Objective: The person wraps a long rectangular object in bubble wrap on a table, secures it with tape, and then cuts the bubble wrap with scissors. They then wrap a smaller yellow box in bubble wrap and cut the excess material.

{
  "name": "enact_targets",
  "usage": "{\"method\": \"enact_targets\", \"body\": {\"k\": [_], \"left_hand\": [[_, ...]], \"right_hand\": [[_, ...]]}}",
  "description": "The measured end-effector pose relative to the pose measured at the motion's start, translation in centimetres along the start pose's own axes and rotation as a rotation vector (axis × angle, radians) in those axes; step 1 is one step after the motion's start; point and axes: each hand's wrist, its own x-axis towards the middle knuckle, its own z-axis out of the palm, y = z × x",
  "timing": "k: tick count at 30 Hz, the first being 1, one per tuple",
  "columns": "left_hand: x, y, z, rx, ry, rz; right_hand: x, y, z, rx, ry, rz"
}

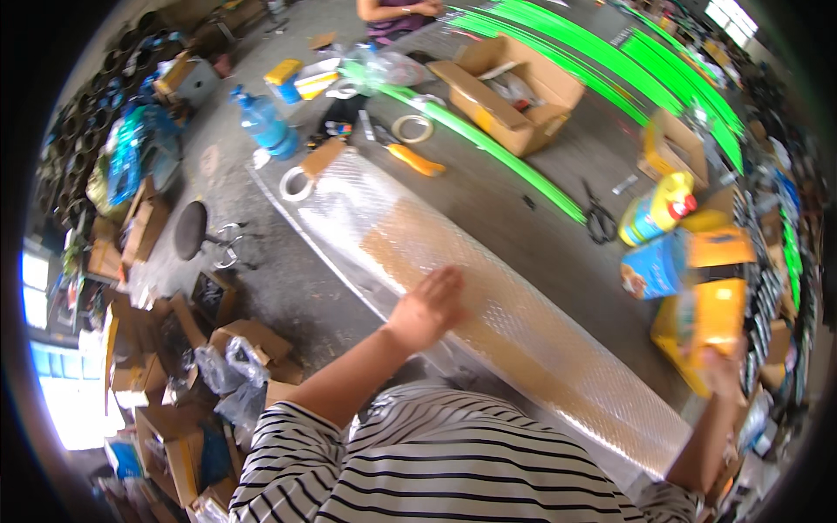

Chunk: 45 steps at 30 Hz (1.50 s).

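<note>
A long flat package in bubble wrap (484,287) lies diagonally across the workbench before me, with brown cardboard showing through the clear film. My left hand (431,307) rests flat on its near side, palm down, holding nothing. At the right, my right hand (722,376) grips the lower end of an orange object with a black band (719,291); motion blur hides its exact kind. Behind that object are a blue printed container (654,265) and a yellow box (677,340). A roll of tape (296,184) sits by the package's far left end.
Farther back lie an orange-handled cutter (415,161), another tape roll (412,129), black scissors (598,219) and green strips (497,150). An open carton (516,98) stands beyond, near a yellow bottle (657,208). A person (395,16) is at the far side. A stool (191,230) stands left.
</note>
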Motion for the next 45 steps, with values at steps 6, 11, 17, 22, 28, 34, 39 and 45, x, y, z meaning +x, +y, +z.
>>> {"method": "enact_targets", "body": {"k": [6, 11, 17, 22, 28, 34, 39, 45], "left_hand": [[2.1, -1.2, -1.0, -0.109, 0.076, 0.027], [2.6, -1.3, -1.8, -0.337, 0.115, -0.15], [5.9, 2.4, -2.9, -1.122, -0.275, -0.89], [7.5, 2.6, -4.2, -0.913, -0.171, -0.723], [7.7, 0.3, -2.9, -0.709, 0.003, -0.333], [9.1, -8.6, -6.4, -0.387, -0.055, -0.473], [5.9, -15.1, -8.5, -0.229, -0.077, -0.484], [3.3, -15.9, -7.3, -0.208, -0.04, -0.456]], "right_hand": [[4.7, 3.8, 14.5, 0.072, -0.633, 0.193], [5.0, 7.3, 15.8, 0.088, -0.726, 0.265], [4.4, 6.1, 16.6, 0.207, -0.696, 0.421], [4.2, 6.0, 16.7, 0.226, -0.625, 0.505], [4.0, 4.7, 17.9, 0.184, -0.562, 0.423], [1.7, 2.8, 14.1, 0.012, -0.448, 0.574], [-1.9, 1.5, 9.8, -0.157, -0.423, 0.639], [-1.1, 0.6, 9.6, -0.207, -0.537, 0.606]]}}
